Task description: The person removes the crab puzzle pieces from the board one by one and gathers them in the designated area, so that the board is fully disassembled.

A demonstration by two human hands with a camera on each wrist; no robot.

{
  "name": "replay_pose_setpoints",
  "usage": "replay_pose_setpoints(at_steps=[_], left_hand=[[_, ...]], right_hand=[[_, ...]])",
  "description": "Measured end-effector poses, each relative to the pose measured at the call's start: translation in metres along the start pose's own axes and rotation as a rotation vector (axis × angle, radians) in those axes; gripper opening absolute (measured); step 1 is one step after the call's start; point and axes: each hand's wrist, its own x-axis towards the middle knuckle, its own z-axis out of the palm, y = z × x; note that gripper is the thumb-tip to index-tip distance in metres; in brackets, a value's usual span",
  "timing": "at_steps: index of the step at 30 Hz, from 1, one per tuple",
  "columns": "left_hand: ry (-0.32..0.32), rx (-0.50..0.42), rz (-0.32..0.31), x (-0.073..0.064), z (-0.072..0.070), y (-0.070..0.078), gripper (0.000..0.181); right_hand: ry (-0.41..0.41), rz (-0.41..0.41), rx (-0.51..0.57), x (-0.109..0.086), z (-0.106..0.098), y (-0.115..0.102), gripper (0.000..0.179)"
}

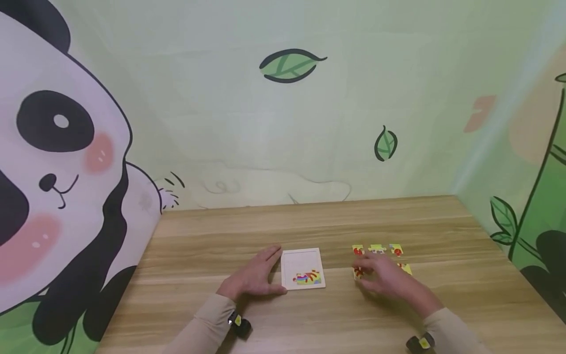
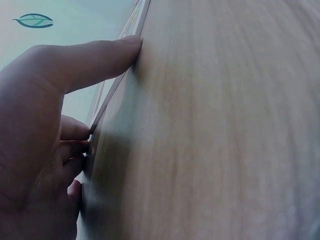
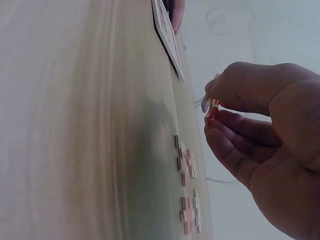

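A square white puzzle board [image 1: 301, 260] lies flat on the table, with joined colourful pieces [image 1: 308, 278] along its near side. My left hand [image 1: 252, 275] rests at the board's left edge. Its thumb [image 2: 112, 55] is stretched out to the near corner, and the fingers touch the side further up. To the right, my right hand [image 1: 384, 275] pinches a small puzzle piece [image 3: 214, 105] between thumb and fingertips, raised above the table. Red and yellow show on the piece; the fingers hide most of it.
Several loose puzzle pieces lie around my right hand, among them a far-row middle piece [image 1: 377, 248] and a right-hand one [image 1: 396, 250]. The wooden table [image 1: 199, 236] meets a wall [image 1: 221, 123] printed with a panda and leaves at its back.
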Motion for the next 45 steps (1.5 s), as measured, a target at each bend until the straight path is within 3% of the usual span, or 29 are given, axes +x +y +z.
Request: replay_pose_setpoints(at_steps=[13,26,45], left_hand=[[0.006,0.003,0.008,0.0,0.005,0.0,0.106],[0.018,-0.016,0.015,0.001,0.005,-0.001,0.106],[-0.001,-0.017,-0.006,0.001,0.001,0.001,0.105]], right_hand=[[0.005,-0.024,0.062,-0.012,0.003,0.005,0.025],[-0.017,-0.009,0.055,-0.02,0.003,0.008,0.025],[0.017,-0.134,-0.018,-0.029,0.005,0.012,0.022]])
